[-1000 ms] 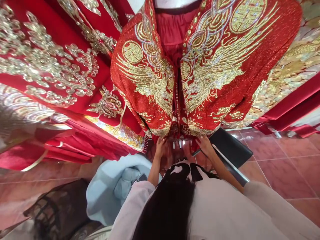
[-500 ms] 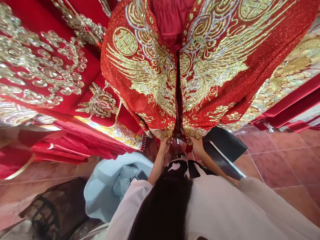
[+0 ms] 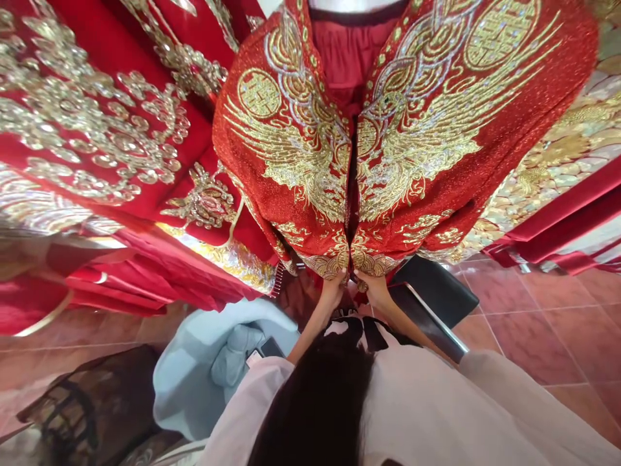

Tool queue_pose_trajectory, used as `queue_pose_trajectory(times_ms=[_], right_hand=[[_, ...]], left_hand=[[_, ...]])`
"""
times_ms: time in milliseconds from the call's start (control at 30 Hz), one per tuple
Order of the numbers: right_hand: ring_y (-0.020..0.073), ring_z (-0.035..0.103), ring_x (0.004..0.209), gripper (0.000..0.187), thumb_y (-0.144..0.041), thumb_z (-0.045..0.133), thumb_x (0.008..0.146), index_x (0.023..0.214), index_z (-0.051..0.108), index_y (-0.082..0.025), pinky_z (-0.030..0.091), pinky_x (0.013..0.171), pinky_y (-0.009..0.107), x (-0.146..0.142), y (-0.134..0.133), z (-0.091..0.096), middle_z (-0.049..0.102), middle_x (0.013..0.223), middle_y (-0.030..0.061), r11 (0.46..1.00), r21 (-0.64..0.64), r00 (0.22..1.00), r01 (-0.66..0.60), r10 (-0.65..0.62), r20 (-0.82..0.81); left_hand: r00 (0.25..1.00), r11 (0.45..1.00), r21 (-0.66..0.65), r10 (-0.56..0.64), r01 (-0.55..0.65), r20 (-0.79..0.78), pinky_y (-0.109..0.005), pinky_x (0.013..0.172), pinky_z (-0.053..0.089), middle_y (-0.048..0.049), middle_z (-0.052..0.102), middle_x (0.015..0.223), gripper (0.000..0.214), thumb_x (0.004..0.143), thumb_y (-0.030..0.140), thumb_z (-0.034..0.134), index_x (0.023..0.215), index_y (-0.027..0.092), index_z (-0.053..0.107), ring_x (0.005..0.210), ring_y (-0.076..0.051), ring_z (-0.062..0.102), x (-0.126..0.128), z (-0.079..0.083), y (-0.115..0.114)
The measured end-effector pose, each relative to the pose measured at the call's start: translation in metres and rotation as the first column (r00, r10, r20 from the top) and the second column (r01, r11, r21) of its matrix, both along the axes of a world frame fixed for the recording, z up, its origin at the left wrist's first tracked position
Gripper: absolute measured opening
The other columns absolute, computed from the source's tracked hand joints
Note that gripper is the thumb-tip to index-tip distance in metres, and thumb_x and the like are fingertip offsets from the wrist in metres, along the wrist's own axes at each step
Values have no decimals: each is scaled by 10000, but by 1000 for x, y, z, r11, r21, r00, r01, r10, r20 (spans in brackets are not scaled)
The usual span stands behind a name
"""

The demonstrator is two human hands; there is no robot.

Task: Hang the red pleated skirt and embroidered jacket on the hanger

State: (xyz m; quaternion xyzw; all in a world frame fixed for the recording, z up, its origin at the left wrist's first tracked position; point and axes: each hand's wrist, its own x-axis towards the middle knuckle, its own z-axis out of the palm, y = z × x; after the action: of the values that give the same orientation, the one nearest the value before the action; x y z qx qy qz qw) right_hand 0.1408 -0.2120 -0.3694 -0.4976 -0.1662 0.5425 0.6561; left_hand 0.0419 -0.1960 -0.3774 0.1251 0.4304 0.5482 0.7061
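We see two hands, and each grip is closed on cloth. The left hand (image 3: 334, 286) pinches one bottom front corner of a red jacket (image 3: 291, 200), with the thumb on the front side. The right hand (image 3: 372, 286) pinches the other bottom front corner the same way. The two corners are just beside each other, but we cannot tell if they touch. There is one jacket, and it hangs in front of the person, above the floor (image 3: 528, 336). Its front has a thin dark gap down the middle, wider near the neck. We count two big round gold badges, one high on each half, and gold feather shapes under both. The floor is made of red tiles with pale lines. To the left of the jacket hangs red cloth with shiny beads (image 3: 129, 145), and to the right hangs gold scaly cloth (image 3: 541, 178). Below, on the left, we see one pale blue tub shape (image 3: 177, 369) with one blue bundle (image 3: 231, 355) in it. One dark bag (image 3: 111, 382) is beside the tub. Near the right hand we see one flat black thing (image 3: 444, 291) and one shiny bar (image 3: 439, 319).
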Motion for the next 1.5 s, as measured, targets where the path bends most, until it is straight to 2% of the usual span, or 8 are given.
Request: queue_pose_trajectory(times_ms=[167,300,467,667,833,1033,1167,1500], right_hand=[[119,594,598,433,-218,818,459,844,628,-159,536,625,266,0,4,4,667,700,-15,998,-4,996,60,-60,-70],[131,625,650,449,-199,821,441,845,628,-158,549,666,274,2,7,4,682,740,-5,996,-4,991,89,-89,-97],[137,636,662,433,-208,819,455,837,621,-159,557,685,285,0,8,5,682,735,-4,997,-15,992,79,-80,-98],[159,655,755,371,-212,796,490,805,602,-181,562,737,303,-1,8,1,678,736,-5,998,-13,997,58,-59,-57],[158,655,773,339,-207,785,501,779,592,-192,562,750,300,-3,8,4,674,730,-7,999,1,998,53,-52,-32],[156,651,768,351,-210,796,478,765,594,-188,559,767,301,-4,9,9,675,739,-5,999,-12,998,49,-49,-28],[157,651,777,352,-183,794,474,772,606,-186,551,780,306,-2,9,9,677,742,-7,998,-13,998,55,-55,-15],[140,637,755,403,-142,815,437,792,625,-146,526,787,278,4,8,15,679,735,3,996,-47,997,80,-80,10]], left_hand=[[1000,1000,-4,30,-30,2,-334,934,462,-33,692,955,357,675,185,768,1003,160,629,955,-174,642,20,3,3],[1000,1000,-9,25,-25,-11,-319,948,471,-32,687,1041,284,757,157,690,1031,186,620,1008,-164,634,25,5,5],[998,998,-18,57,-57,-1,-293,957,476,-13,682,1077,325,786,120,648,1092,214,592,989,-136,641,26,8,6],[998,998,-3,63,-63,-3,-313,946,481,-42,687,1064,352,740,144,713,1072,193,609,1014,-169,638,25,8,6],[997,996,73,56,-52,-51,-323,987,444,-48,683,1055,405,669,107,752,1045,171,615,1055,-177,623,19,7,4],[977,985,172,50,-13,-209,-332,973,439,-71,680,1000,361,633,128,770,964,139,626,979,-183,639,13,4,2],[962,983,182,39,11,-270,-343,966,439,-72,679,959,335,613,159,786,910,142,631,924,-187,640,11,2,1],[939,983,162,-27,87,-343,-391,969,429,-101,669,1021,427,552,240,823,916,145,622,958,-218,626,5,-2,5]])
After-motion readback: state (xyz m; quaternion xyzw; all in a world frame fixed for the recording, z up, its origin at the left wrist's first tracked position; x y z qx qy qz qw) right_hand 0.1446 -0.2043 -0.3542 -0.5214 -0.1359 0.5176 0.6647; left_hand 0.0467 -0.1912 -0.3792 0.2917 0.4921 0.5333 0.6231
